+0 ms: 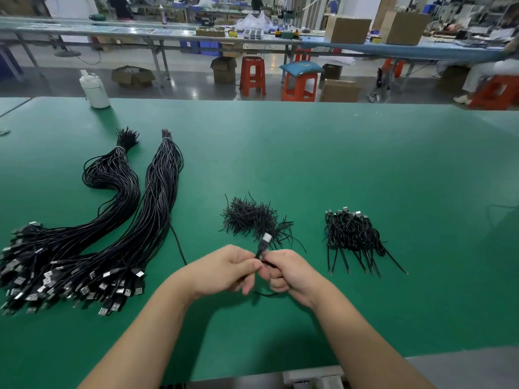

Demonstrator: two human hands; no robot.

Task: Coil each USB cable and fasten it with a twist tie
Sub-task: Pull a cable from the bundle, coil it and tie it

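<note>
Both hands meet just above the green table (309, 153), working on 1 USB cable (263, 245). The right hand (289, 272) has its fingers curled around what looks like the gathered coil, with the silver USB-A plug (267, 237) sticking up out of the grip. The left hand (229, 269) pinches at the same spot with thumb and fingertips; whether a twist tie is already between them I cannot tell. A loose tail of the cable droops below the hands.

To do this step well, I would say keep the loops pinned tight in the right hand so they do not spring open, wrap the tie around the middle of the coil, and twist it snug with the left.

Counting: 2 long bundles of uncoiled cables lie to the left, the far bundle (112, 175) and the near bundle (157, 197), each banded near its top end, far too many strands to count. 1 heap of black twist ties (250, 217) sits just beyond the hands. 1 pile of finished coils (351, 231) lies to the right. 1 white bottle (94, 89) stands at the far edge.
</note>
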